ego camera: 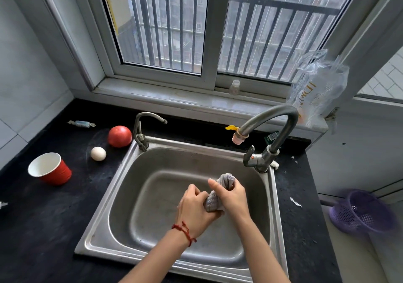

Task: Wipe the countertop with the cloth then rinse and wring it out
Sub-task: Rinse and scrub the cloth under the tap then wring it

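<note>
Both my hands grip the bunched cloth [214,197] over the sink [122,173], lower centre: left hand [194,208] curled on its near end, right hand [231,195] on its far end, axis running upper right.

Home kitchen: steel sink [128,173], tap [277,125], black countertop [43,217].

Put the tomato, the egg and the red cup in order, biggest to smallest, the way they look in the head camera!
1. red cup
2. tomato
3. egg

The cup sits a little nearer the camera, which may add to its size.
</note>
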